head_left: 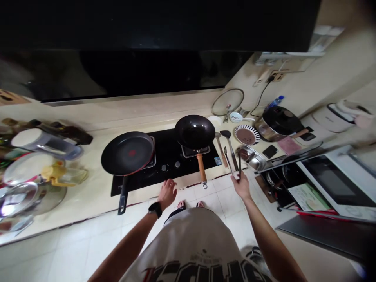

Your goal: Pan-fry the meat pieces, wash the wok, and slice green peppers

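Observation:
My right hand is closed around a pair of tongs at the counter's front edge. The tongs' two arms spread away from me, beside a spatula and a wooden-handled utensil. My left hand, with a dark watch on the wrist, hovers by the front edge of the black stove; its fingers are loosely bent and hold nothing. A large frying pan rests on the left burner. On the right burner sits a small black wok, its wooden handle pointing towards me.
Right of the stove are a striped bowl of brown contents, a steel divided dish, a lidded pot and a phone. A glass lid leans on the wall. Bottles and a jug crowd the left. The hood overhangs the stove.

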Available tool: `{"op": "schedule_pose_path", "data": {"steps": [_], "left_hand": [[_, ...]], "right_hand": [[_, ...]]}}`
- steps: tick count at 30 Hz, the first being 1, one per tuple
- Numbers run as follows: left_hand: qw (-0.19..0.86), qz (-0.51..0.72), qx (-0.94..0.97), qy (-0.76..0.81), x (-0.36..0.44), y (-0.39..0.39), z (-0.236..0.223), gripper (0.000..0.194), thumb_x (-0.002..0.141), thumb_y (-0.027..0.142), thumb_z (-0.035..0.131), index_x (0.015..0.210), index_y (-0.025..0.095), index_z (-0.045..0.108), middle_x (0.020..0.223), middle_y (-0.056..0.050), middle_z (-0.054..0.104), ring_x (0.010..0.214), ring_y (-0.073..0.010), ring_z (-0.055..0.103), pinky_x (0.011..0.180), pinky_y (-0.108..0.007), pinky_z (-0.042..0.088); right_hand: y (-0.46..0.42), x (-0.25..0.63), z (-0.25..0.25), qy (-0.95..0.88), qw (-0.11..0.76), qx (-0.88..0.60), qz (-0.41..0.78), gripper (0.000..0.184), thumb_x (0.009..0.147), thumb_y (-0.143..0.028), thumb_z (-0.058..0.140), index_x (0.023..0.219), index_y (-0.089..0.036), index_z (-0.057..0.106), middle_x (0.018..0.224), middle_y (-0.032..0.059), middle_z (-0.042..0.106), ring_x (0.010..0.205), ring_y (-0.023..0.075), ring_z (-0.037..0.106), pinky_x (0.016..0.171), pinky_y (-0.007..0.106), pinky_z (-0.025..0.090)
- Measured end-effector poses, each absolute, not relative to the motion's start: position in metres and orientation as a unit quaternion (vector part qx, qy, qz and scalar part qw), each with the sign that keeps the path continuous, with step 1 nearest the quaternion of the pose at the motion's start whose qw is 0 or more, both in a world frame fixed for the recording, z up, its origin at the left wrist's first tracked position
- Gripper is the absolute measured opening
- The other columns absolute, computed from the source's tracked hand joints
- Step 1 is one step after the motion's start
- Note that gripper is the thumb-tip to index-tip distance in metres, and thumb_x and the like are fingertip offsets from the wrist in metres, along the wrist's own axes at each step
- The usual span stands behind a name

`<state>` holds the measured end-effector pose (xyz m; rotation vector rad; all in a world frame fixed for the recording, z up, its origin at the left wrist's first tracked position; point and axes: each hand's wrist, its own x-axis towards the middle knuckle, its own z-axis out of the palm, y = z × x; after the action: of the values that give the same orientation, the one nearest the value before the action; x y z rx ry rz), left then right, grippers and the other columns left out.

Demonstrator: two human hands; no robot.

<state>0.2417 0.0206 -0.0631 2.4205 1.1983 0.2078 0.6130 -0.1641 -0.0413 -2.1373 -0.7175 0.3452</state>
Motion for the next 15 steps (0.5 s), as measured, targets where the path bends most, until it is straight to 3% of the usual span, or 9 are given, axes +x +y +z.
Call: {"op": "schedule_pose_path", "data": {"steps": [2, 6, 11, 15], "left_hand": [[0.243, 0.099, 0.867, 0.423, 0.228, -0.005, -0.073, 0.027, 0.084, 0.015, 0.054, 0.105, 0.021, 0.069, 0.115, -0.013, 0.061, 0.11, -0.0291, 0.056, 0.099, -0.048, 0.051], [0.276, 0.14, 0.838, 0.449, 0.202, -0.039, -0.086, 0.019, 0.083, 0.02, 0.055, 0.097, 0.023, 0.069, 0.108, -0.013, 0.065, 0.104, -0.0291, 0.063, 0.099, -0.048, 0.053], [0.331, 0.158, 0.786, 0.498, 0.189, -0.062, -0.099, 0.015, 0.079, 0.034, 0.058, 0.087, 0.027, 0.068, 0.101, -0.013, 0.066, 0.092, -0.0314, 0.07, 0.088, -0.05, 0.058], [0.359, 0.178, 0.745, 0.533, 0.213, -0.077, -0.1, 0.019, 0.076, 0.043, 0.058, 0.085, 0.031, 0.068, 0.099, -0.012, 0.067, 0.082, -0.033, 0.071, 0.077, -0.052, 0.06]], "right_hand": [[-0.133, 0.632, -0.052, -0.298, 0.368, -0.876, 0.096, 0.042, 0.086, -0.04, 0.063, 0.118, -0.013, 0.057, 0.108, 0.0164, 0.062, 0.09, 0.0266, 0.061, 0.087, 0.039, 0.05], [-0.091, 0.66, -0.07, -0.315, 0.302, -0.896, 0.077, 0.052, 0.094, -0.032, 0.053, 0.139, -0.005, 0.047, 0.123, 0.0202, 0.056, 0.107, 0.0277, 0.058, 0.095, 0.036, 0.045], [-0.071, 0.69, -0.094, -0.334, 0.277, -0.899, 0.054, 0.067, 0.096, -0.03, 0.051, 0.153, -0.001, 0.03, 0.138, 0.0268, 0.046, 0.116, 0.0318, 0.057, 0.096, 0.037, 0.044], [-0.059, 0.714, -0.108, -0.341, 0.266, -0.9, 0.052, 0.067, 0.095, -0.025, 0.049, 0.151, 0.008, 0.029, 0.135, 0.0309, 0.045, 0.121, 0.0358, 0.053, 0.102, 0.039, 0.041]]}}
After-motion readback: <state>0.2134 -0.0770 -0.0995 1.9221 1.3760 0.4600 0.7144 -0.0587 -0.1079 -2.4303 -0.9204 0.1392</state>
